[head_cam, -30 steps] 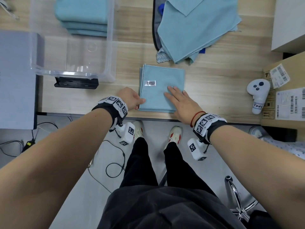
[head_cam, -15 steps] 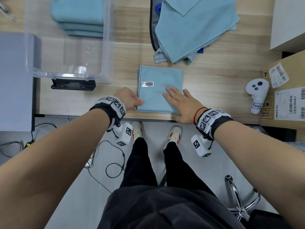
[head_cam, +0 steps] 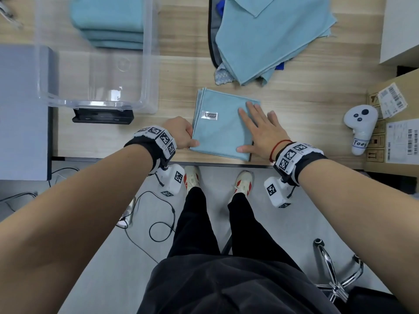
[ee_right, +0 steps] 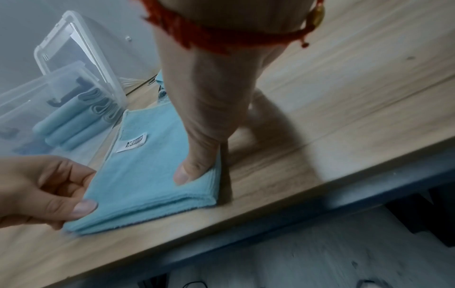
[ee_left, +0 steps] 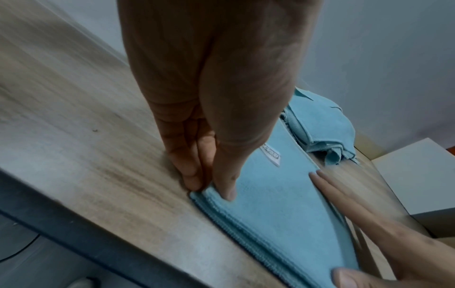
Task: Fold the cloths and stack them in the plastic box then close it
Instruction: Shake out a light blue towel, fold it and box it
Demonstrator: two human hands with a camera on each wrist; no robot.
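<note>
Pinching the near left corner of the folded cloth [head_cam: 223, 130] between thumb and curled fingers, the left hand [head_cam: 180, 134] holds it at the table's [head_cam: 306, 114] near edge. The right hand [head_cam: 260, 130] lies flat on the cloth's right side, fingers straight, thumb at the near right corner. The clear plastic box [head_cam: 149, 64] stands far left, open, with folded cloths [head_cam: 108, 21] stacked inside. Loose cloths [head_cam: 267, 37] lie beyond, far right.
</note>
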